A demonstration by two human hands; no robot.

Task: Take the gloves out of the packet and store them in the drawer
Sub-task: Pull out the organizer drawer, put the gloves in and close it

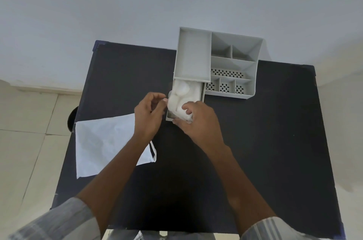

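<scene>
A bunch of translucent white gloves (179,98) lies in the pulled-out drawer (202,92) of a grey desk organiser (193,57). My right hand (198,122) is at the drawer's front end with its fingers closed on the near part of the gloves. Just left of the drawer, my left hand (150,114) has its fingers curled and its fingertips touch the gloves' left edge. The flat white packet (102,141) rests on the black table (275,131) to the left, partly under my left forearm.
The organiser's right half has several open compartments (232,69), some with perforated floors. It stands at the table's far edge against a pale wall. A dark round object (71,120) sits on the tiled floor beyond the table's left edge.
</scene>
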